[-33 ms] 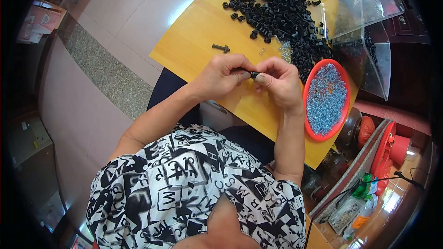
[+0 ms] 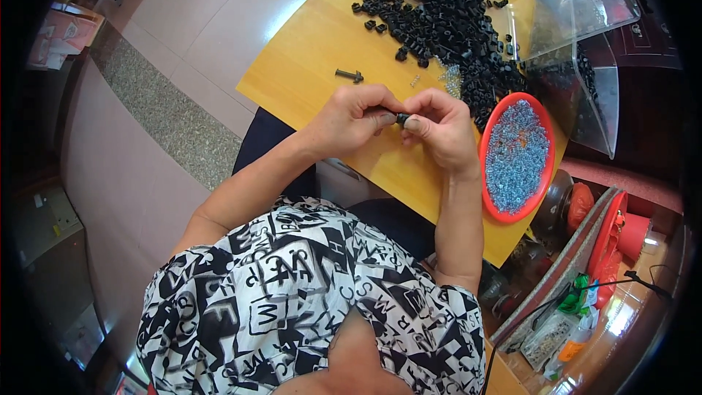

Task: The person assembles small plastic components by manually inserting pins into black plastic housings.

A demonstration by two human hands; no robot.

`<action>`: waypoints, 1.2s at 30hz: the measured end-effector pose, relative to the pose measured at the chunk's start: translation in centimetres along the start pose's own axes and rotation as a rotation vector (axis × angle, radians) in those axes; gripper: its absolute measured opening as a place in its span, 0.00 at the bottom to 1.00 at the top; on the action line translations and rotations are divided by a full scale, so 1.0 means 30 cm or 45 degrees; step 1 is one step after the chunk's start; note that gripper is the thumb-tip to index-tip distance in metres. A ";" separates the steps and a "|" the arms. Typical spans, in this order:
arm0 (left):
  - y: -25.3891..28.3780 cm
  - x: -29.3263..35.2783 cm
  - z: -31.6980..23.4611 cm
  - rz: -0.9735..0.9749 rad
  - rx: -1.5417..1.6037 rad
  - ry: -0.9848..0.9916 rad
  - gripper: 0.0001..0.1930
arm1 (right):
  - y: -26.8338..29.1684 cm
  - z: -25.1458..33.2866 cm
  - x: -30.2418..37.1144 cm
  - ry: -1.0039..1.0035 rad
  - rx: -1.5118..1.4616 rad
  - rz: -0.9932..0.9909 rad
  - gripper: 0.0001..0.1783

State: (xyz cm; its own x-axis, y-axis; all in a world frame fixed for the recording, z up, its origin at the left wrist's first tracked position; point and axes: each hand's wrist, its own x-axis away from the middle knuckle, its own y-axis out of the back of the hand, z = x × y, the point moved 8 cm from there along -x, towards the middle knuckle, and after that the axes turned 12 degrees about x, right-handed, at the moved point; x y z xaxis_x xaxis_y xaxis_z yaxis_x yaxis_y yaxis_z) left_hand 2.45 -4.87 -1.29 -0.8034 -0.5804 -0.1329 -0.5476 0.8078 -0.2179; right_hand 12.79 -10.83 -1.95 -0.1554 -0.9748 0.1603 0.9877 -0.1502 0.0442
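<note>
Over the yellow table (image 2: 292,51), my two hands meet at a small black plastic piece (image 2: 402,118). My left hand (image 2: 358,121) pinches one end of it between thumb and fingers. The other end is gripped by the thumb and fingertips of my right hand (image 2: 444,132). Fingers cover most of the piece, so its full shape is hidden. Beyond my left hand lies a dark rod-shaped part (image 2: 349,75) with a wider end. A few tiny metal springs (image 2: 414,81) lie past my fingertips. Right of my right hand is a red oval tray (image 2: 485,168) full of small silvery springs (image 2: 519,157).
A large heap of black plastic parts (image 2: 439,11) spreads over the far side of the table, with a small pile of clear or silvery bits (image 2: 451,80) at its near edge. Clear plastic bins (image 2: 578,14) stand at the far right. Jars and a red bucket (image 2: 635,238) are at lower right.
</note>
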 end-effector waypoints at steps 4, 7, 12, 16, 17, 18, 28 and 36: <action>0.006 0.000 0.014 0.003 0.008 -0.009 0.05 | -0.012 -0.035 -0.013 -0.058 -0.073 0.065 0.11; -0.017 -0.008 -0.008 0.063 -0.016 -0.078 0.04 | -0.014 -0.025 -0.008 -0.031 -0.046 0.067 0.10; -0.011 -0.012 0.023 0.044 -0.067 0.048 0.05 | -0.009 -0.003 0.010 -0.088 0.025 0.001 0.04; -0.023 0.017 0.045 -0.001 0.245 0.116 0.11 | 0.089 0.088 0.050 -0.023 0.206 -0.142 0.04; -0.018 0.024 0.033 0.003 0.242 0.091 0.14 | 0.135 0.137 0.068 0.061 0.282 -0.240 0.03; -0.017 0.018 0.037 0.024 0.252 0.084 0.14 | 0.221 0.207 0.102 0.204 0.223 -0.501 0.04; -0.051 0.004 0.041 0.188 0.064 0.042 0.13 | 0.399 0.259 0.117 0.179 0.249 -0.848 0.10; 0.059 0.045 -0.010 -0.071 0.144 0.001 0.09 | 0.041 0.152 -0.016 0.342 1.519 -0.609 0.10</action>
State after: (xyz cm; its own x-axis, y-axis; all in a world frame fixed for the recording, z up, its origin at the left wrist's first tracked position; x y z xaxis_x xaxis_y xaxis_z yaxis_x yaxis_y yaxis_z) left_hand 0.32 -4.20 -1.58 -0.7725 -0.6241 -0.1168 -0.5617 0.7575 -0.3327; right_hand 14.00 -9.78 2.53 -0.3377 -0.8893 -0.3085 0.1906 -0.3855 0.9028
